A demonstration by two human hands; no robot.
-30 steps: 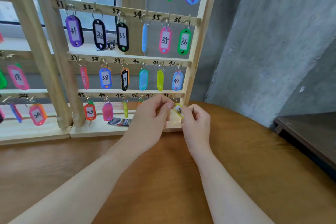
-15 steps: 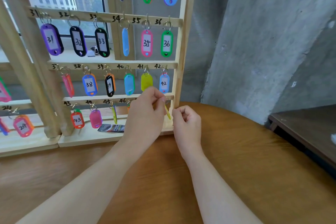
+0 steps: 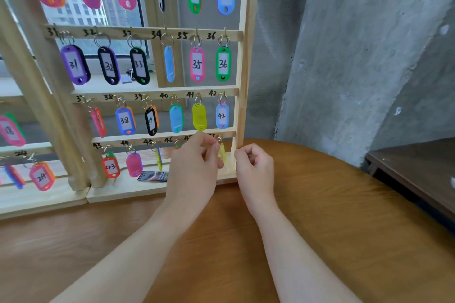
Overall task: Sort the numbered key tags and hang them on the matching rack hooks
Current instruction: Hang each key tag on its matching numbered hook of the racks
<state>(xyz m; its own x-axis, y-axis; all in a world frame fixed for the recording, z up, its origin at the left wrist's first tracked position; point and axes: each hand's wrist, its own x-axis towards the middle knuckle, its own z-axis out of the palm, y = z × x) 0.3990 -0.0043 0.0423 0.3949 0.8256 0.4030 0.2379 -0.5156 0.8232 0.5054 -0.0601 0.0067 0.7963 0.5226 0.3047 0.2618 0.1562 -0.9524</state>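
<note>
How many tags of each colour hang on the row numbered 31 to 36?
purple tag: 1
black tags: 2
blue tag: 1
pink tag: 1
green tag: 1
Total: 6

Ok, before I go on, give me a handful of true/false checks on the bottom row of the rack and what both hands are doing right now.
1. The left hand is at the yellow tag by the last hook of the bottom row. True.
2. The right hand grips a blue tag. False: its fingers are curled and nothing shows in them.
3. The orange tag 43 hangs at the left end of the bottom row. True.
4. Tag 36 is pink. False: it is green; the pink one beside it is tag 35.
5. The rack stands on a wooden table. True.
</note>
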